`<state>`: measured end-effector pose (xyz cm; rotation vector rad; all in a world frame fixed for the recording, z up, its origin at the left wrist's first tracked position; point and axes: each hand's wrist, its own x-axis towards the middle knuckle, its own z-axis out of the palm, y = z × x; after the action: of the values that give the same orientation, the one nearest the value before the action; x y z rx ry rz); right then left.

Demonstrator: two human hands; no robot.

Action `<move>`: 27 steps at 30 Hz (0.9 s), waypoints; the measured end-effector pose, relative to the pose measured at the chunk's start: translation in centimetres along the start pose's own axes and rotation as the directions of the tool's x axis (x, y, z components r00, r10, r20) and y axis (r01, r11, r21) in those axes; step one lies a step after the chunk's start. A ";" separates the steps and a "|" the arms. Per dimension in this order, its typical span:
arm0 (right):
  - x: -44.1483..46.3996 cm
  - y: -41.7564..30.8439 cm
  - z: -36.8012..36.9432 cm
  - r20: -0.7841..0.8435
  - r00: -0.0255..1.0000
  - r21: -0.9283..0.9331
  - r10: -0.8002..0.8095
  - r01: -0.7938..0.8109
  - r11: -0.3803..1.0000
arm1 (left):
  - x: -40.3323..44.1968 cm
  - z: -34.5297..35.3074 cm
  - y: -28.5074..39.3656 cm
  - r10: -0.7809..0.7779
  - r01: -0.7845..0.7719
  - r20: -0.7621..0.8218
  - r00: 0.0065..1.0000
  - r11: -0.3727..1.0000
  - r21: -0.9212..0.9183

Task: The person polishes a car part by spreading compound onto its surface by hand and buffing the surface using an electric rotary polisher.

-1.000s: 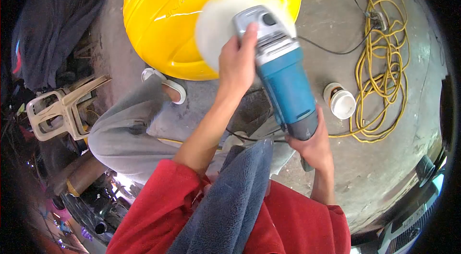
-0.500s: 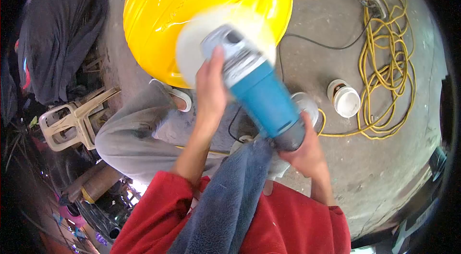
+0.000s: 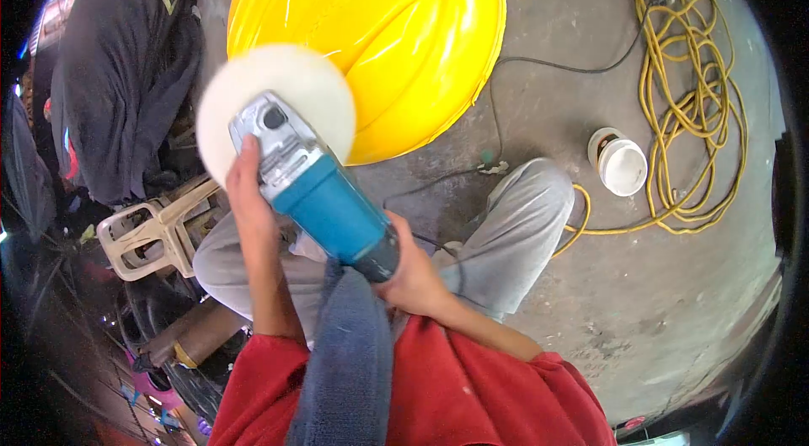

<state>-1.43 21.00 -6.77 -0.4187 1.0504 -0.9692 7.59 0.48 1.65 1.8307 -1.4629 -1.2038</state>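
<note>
Head view: polisher [image 3: 333, 206] held two-handed, long axis slanting forward-left.
Left hand [image 3: 253, 197] grips its head, nearer the pad [image 3: 324, 88]; right hand [image 3: 415, 273] wraps the rear; yellow shell [image 3: 413, 33] lies forward-right, pad contact unclear.

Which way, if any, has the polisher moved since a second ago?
Yes. The polisher moved left: against the yellow molded piece, its white pad went from the lower right area to the lower left edge, farther from the white tub.
</note>
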 end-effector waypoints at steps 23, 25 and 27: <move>6.1 1.9 -3.2 -0.367 0.897 0.251 -0.247 0.351 0.902 | 5.2 13.1 5.2 0.273 -0.389 0.295 0.915 0.790 0.475; 6.3 0.2 -3.8 -0.374 0.913 0.322 -0.166 0.295 0.900 | 6.0 13.9 5.8 0.280 -0.457 0.380 0.882 0.710 0.537; 6.7 0.1 -4.4 -0.356 0.915 0.348 -0.190 0.318 0.882 | 5.6 14.8 6.4 0.263 -0.432 0.361 0.895 0.714 0.550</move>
<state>-4.19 16.06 -12.50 -0.0605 1.0588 -1.4952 -8.23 -4.66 -2.10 1.6689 -2.4667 -0.8328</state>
